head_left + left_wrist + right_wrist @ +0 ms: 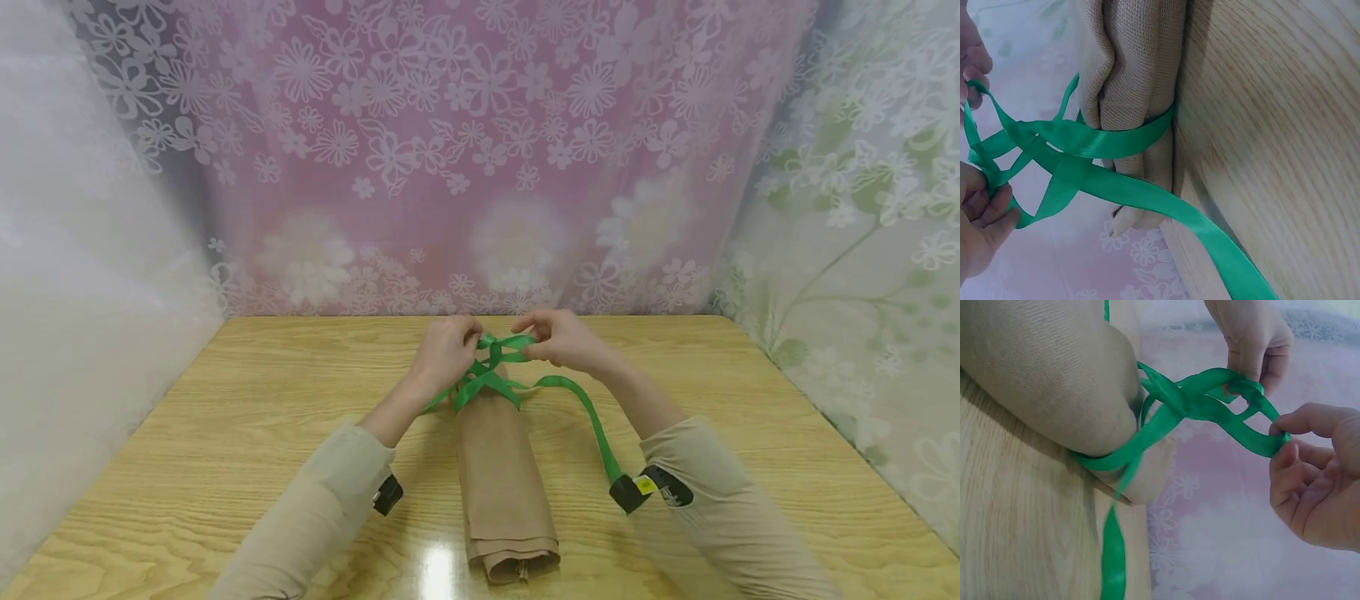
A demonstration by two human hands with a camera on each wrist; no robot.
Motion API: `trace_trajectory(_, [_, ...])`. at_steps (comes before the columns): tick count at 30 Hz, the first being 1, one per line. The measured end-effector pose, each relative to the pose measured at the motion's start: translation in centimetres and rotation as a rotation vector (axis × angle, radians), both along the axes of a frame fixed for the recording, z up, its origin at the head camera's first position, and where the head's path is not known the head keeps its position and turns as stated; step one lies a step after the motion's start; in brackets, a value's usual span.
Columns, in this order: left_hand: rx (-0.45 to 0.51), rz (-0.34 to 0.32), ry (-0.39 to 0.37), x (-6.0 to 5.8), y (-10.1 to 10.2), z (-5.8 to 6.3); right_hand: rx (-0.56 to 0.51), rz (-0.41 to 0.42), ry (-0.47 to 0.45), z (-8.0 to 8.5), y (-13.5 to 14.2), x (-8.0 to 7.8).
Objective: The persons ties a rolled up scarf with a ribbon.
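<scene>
A bundle of brown burlap cloth (501, 483) lies lengthwise on the table, its folded end toward me. Green ribbon (487, 387) wraps around its far part and crosses over itself in loops. My left hand (447, 354) pinches one part of the ribbon just above the bundle. Opposite it, my right hand (566, 340) pinches a ribbon loop between thumb and forefinger, plain in the right wrist view, where the loop (1254, 440) stretches from the crossing to the fingertips. One loose tail (1210, 240) runs out from the wrap.
The wood-grain table (300, 433) extends on both sides of the bundle. Behind it hangs a pink floral curtain (487, 167), with pale curtains at left and right. The ribbon's right tail curves toward the black camera (628, 493) on my right wrist.
</scene>
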State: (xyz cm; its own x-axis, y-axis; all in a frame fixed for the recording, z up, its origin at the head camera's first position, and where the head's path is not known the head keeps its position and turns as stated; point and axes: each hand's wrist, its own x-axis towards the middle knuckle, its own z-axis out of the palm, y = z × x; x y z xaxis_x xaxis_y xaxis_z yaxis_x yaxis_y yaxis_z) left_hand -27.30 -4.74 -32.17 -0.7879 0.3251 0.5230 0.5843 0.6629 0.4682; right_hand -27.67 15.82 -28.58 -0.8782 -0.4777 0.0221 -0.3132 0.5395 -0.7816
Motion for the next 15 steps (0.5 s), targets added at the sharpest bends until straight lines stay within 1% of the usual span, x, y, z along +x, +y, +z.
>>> trace_trajectory(2, [-0.023,-0.009,0.04,0.1,0.0,0.0,0.057,0.019,0.017,0.2,0.2,0.0])
trace_trajectory(5, [-0.04,-0.02,0.078,0.1,-0.1,0.0,0.105,0.037,0.036,0.4,0.5,0.0])
trace_trajectory(8, [-0.045,-0.021,0.081,0.1,-0.1,-0.1,0.133,0.047,0.055,0.5,1.0,0.1])
trace_trajectory(12, [-0.052,-0.006,0.061,0.0,-0.3,-0.1,0.169,0.056,0.078,0.6,1.8,0.1])
trace_trajectory(15, [-0.054,-0.002,0.069,0.0,-0.4,-0.2,0.194,0.054,0.095,0.8,2.5,0.2])
